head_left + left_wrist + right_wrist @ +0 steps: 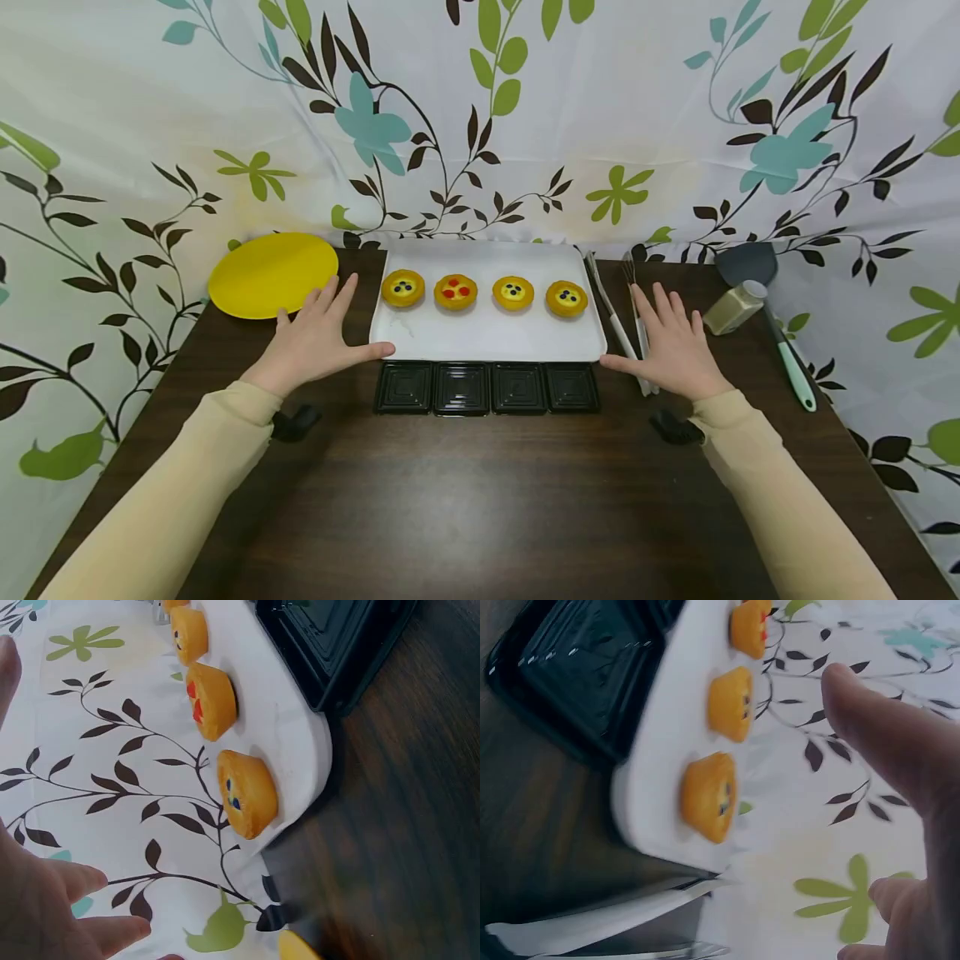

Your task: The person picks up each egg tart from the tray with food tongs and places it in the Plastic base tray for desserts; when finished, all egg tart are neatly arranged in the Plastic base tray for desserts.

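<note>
At the far left of the dark wood-grain desk [480, 508] lies a smooth, flat, bright yellow rounded plate [273, 275]. Next, the left hand [311, 337] is released and grasps nothing, its fingers spread, its thumb pointing inward at the tray's near-left corner; whether it touches, I cannot tell.

Between the hands sits a glossy white rectangular tray [487, 333] with rounded corners, its long axis running left to right. In a row along that axis stand four golden, cup-shaped tarts [456, 292] with yellow centres, toppings facing up: the second from left bears red pieces, the others dark dots. Along the tray's near edge, four shiny black square plastic dishes [461, 387] with stepped, concentric ridges form a parallel row.

Slim, pale-handled utensils [621, 333] lie just right of the tray, handles toward the near side. The right hand [671, 350] is likewise released, fingers splayed, thumb pointing inward. Beyond it are a clear, white-capped jar [735, 307] and a grey-headed spatula [797, 375] with a mint-green handle, slanting nearward to the right.
</note>
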{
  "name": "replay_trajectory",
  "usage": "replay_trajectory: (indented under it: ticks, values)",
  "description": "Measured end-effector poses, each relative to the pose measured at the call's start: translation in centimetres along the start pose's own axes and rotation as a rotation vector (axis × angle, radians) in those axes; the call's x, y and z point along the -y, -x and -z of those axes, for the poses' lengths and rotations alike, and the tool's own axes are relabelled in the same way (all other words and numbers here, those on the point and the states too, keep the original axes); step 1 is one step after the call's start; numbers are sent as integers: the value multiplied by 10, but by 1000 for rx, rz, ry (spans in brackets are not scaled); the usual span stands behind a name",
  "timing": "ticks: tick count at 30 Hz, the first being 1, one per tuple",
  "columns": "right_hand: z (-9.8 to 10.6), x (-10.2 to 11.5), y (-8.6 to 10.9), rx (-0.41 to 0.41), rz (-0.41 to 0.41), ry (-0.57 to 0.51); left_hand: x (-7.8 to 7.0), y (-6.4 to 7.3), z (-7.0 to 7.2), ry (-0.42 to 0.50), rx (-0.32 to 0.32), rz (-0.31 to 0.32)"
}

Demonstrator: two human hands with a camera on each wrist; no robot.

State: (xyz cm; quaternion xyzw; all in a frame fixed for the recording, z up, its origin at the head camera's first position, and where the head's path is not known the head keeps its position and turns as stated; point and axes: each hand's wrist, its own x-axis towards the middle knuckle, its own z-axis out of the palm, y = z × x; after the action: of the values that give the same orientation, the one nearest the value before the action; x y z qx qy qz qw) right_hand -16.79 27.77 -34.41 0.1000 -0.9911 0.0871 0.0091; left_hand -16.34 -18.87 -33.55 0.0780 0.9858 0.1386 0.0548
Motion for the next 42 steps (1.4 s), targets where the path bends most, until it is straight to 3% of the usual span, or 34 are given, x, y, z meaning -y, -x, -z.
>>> replay_trajectory:
  ticks: [8,20,31,35,42]
  values:
    - [-18,-22,-16,106,-60,-39,10,-13,-9,123,32,6]
    - [-37,-55,-40,227,-128,-121,22,-45,-26,281,57,90]
    - [-45,-57,-68,287,-182,-145,31,-69,-41,769,105,315]
    - [-44,-55,-75,293,-214,-154,31,-78,-46,836,106,365]
    - [-45,-51,-87,308,-251,-187,31,-89,-52,856,91,398]
